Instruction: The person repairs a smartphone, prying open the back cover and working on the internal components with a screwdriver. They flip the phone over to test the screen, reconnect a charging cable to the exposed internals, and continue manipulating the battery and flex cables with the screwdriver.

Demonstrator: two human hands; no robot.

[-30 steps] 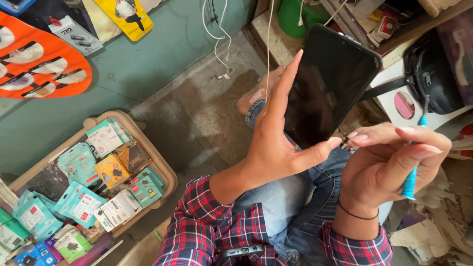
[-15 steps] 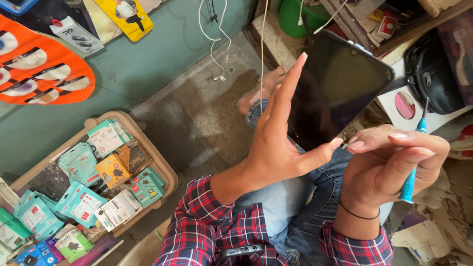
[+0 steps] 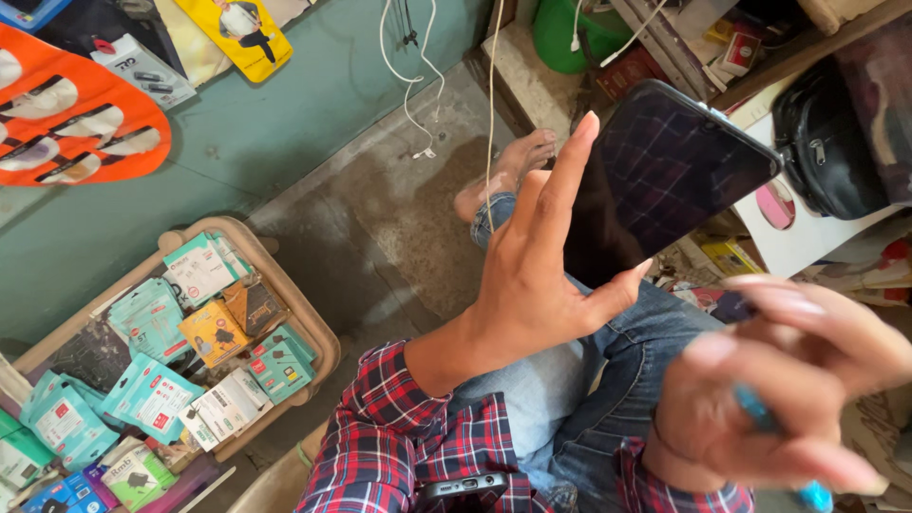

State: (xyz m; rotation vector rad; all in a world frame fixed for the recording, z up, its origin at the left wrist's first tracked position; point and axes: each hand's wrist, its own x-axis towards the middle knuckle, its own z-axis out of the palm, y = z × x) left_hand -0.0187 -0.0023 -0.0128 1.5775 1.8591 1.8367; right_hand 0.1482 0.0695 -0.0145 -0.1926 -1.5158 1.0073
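Note:
My left hand (image 3: 532, 285) holds a black smartphone (image 3: 665, 176) upright by its edges, dark screen toward me, index finger stretched along its left side. My right hand (image 3: 779, 380) is blurred at the lower right, fingers curled around a thin blue tool (image 3: 760, 413) whose tip shows below the hand. It sits apart from the phone's lower corner. Both sleeves are red plaid, and my jeans-clad legs (image 3: 608, 361) lie beneath the hands.
A tan tray (image 3: 313, 323) of small teal and orange packets sits at the left on the concrete floor. White cables (image 3: 418, 104) hang against a green wall. A black bag (image 3: 826, 152) rests on a white box at right. Another dark phone (image 3: 461, 486) lies on my lap.
My left hand has tilted and lifted the phone slightly to the right. My right hand has pulled away from the phone's lower corner toward me, blurring with the motion.

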